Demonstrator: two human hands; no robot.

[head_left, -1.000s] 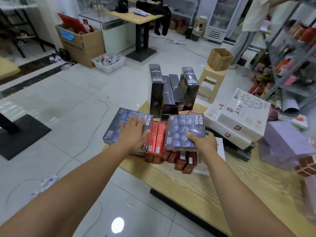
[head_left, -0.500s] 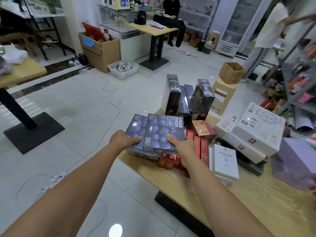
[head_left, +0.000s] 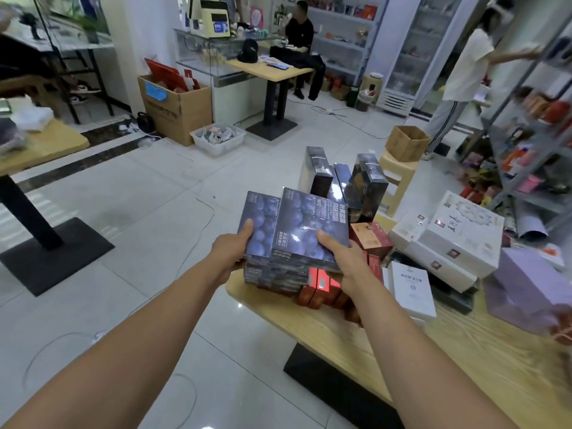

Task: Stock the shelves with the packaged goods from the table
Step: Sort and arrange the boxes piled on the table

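Observation:
Two blue blueberry boxes [head_left: 305, 224] are stacked, the top one shifted right, above the left end of the wooden table [head_left: 464, 351]. My left hand [head_left: 232, 246] grips the lower box's left edge, thumb on top. My right hand [head_left: 343, 258] grips the top box at its right front corner, thumb on its face. More blue boxes [head_left: 272, 278] lie just below them on the table. Red boxes [head_left: 322, 289], tall black boxes [head_left: 365, 184], white boxes [head_left: 461, 233] and purple boxes [head_left: 532, 289] crowd the table. The metal shelves [head_left: 532, 131] stand at the right.
A stool carrying a cardboard box [head_left: 405, 144] stands beyond the table. A person [head_left: 461, 75] works at the shelves; another sits at a far table [head_left: 272, 69]. A second wooden table [head_left: 40, 144] is at the left. Cables [head_left: 192, 230] trail over the tiled floor.
My right hand carried its blue box leftward onto the box under my left hand. Both hands have since raised the pair slightly. The view has tilted up and back.

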